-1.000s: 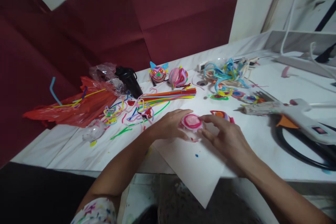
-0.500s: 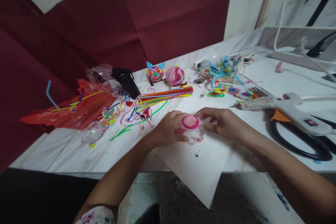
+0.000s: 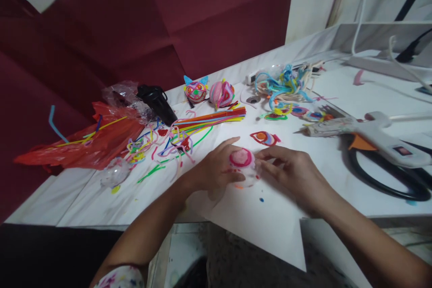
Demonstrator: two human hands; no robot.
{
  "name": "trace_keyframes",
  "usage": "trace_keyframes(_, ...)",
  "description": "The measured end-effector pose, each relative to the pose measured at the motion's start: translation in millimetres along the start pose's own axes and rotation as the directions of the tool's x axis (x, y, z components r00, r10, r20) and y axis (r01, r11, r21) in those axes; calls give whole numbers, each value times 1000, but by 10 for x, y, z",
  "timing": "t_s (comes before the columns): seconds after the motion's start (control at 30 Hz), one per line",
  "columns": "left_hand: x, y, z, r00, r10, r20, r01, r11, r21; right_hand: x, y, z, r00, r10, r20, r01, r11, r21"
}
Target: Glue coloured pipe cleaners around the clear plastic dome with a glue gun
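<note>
A clear plastic ball (image 3: 248, 179) with a coiled pink pipe cleaner disc (image 3: 242, 157) on its top sits between my hands over a white sheet of paper (image 3: 266, 229). My left hand (image 3: 216, 166) wraps round its left side, thumb across the front. At the ball's right edge, the bent fingers and thumb of my right hand (image 3: 286, 166) close in and touch it; the fingertips are partly hidden. Just beyond the ball lies a red, eye-shaped pipe cleaner piece (image 3: 265, 138) with an orange centre.
A white glue gun (image 3: 384, 137) and large black-handled scissors (image 3: 378, 175) lie at right. Behind are two decorated balls (image 3: 195, 90), bundled pipe cleaners (image 3: 212, 119) and a tangled pile (image 3: 286, 85). At left are a black bottle (image 3: 158, 103), a red plastic bag (image 3: 97, 139) and another clear ball (image 3: 115, 172).
The ball has tilted and shifted slightly left with my left hand. The red eye-shaped piece behind it has come into sight. The paper's near corner has swung right.
</note>
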State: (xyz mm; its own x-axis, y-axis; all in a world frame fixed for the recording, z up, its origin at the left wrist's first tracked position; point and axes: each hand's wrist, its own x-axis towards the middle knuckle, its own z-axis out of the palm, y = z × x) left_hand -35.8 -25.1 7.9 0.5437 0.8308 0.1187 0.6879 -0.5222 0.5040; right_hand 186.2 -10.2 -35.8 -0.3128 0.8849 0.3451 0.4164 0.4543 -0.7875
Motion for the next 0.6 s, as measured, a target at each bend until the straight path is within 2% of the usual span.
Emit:
trace_keyframes(0.13,1,-55,18,999,4,43,1,991,-133,-107,-57,46,999,5,-40,-6,1000,-22)
trace_keyframes(0.43,12,-44,82,999,-24,28,29,981,-194,-147,-23,86,997,42,-68,-42,999,10)
trace_keyframes(0.6,1,-28,74,998,-51,45,58,980,-190,-157,-55,62,996,13,-88,-17,999,-41)
